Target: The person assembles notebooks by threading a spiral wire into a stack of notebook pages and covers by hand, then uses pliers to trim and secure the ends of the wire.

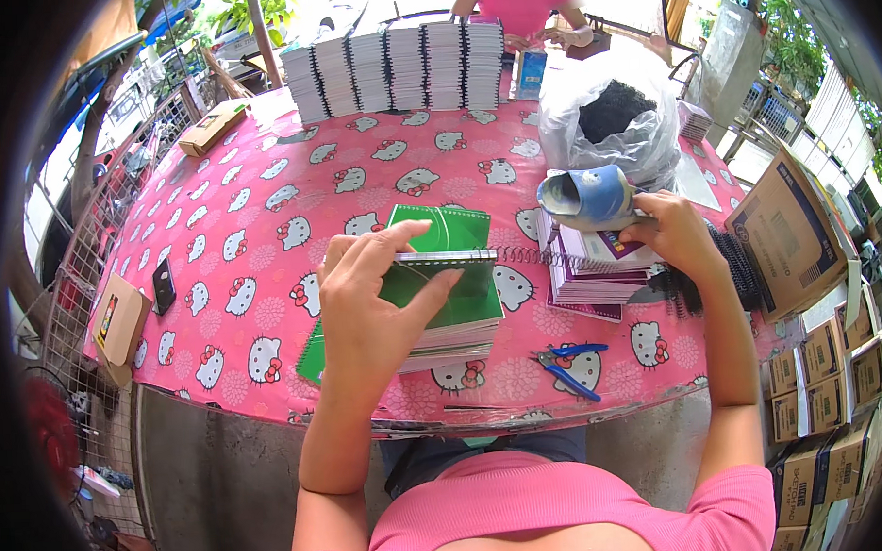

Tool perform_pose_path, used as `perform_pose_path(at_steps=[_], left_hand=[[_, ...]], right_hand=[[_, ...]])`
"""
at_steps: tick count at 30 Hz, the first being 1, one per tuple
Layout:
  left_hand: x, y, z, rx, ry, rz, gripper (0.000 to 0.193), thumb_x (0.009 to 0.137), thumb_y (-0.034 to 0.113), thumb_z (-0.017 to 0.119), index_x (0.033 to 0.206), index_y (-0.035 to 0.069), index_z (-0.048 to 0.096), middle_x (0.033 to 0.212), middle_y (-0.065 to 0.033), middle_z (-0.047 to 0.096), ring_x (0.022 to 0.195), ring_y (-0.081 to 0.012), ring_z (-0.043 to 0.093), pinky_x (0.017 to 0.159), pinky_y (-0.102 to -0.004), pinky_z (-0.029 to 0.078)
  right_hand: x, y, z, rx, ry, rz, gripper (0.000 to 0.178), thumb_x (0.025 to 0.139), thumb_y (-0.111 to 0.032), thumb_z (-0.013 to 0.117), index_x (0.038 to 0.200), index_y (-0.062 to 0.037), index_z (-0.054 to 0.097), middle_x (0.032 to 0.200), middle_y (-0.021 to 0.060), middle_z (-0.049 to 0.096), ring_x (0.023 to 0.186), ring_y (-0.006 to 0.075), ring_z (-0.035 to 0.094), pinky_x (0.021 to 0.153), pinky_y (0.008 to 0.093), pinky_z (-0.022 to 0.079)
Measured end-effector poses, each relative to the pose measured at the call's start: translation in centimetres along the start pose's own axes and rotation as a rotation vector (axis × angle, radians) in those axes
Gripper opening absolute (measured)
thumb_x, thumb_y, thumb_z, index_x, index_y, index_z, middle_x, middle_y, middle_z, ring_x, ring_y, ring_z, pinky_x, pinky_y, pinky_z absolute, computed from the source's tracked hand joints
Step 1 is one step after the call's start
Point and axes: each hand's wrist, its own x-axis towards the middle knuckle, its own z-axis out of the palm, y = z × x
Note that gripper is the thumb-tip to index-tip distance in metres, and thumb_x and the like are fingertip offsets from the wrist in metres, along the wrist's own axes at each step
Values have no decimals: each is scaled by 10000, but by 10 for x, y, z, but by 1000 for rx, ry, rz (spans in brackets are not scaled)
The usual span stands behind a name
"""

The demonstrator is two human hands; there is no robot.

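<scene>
My left hand (375,278) pinches the edge of a green spiral notebook (446,275), standing it on its side above a stack of green notebooks (453,343). A dark wire coil (523,257) threads along its top edge and stretches out to the right. My right hand (677,230) is closed at the right end of a worn blue tube-shaped thing (594,194) with a round opening facing left. Below it lies a stack of purple notebooks (587,285). The coil's right end passes close under my right thumb; whether they touch is unclear.
Blue-handled cutters (571,368) lie near the front edge. Tall notebook stacks (390,68) line the back, and a plastic bag of black coils (611,124) stands back right. Loose coils (737,270) and a carton (789,234) are rightward; a phone (164,286) is leftward. Another person (524,10) works across.
</scene>
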Motion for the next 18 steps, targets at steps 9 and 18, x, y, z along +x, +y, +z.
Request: perform_pose_path(at_steps=[9, 18], left_hand=[[3, -10, -1, -60, -50, 41, 279, 615, 146, 834, 838, 68, 686, 797, -57, 656, 838, -233, 590, 731, -354, 477], [3, -7, -10, -70, -119, -42, 304, 596, 133, 852, 829, 44, 679, 838, -74, 646, 780, -166, 637, 690, -299, 510]], right_hand=[[39, -48, -9, 686, 317, -271, 226, 725, -29, 698, 947, -40, 658, 923, 99, 678, 903, 165, 624, 804, 312, 504], [62, -91, 22, 557, -72, -455, 472, 777, -189, 765, 1161, -17, 552, 889, 70, 652, 781, 173, 618, 797, 327, 513]])
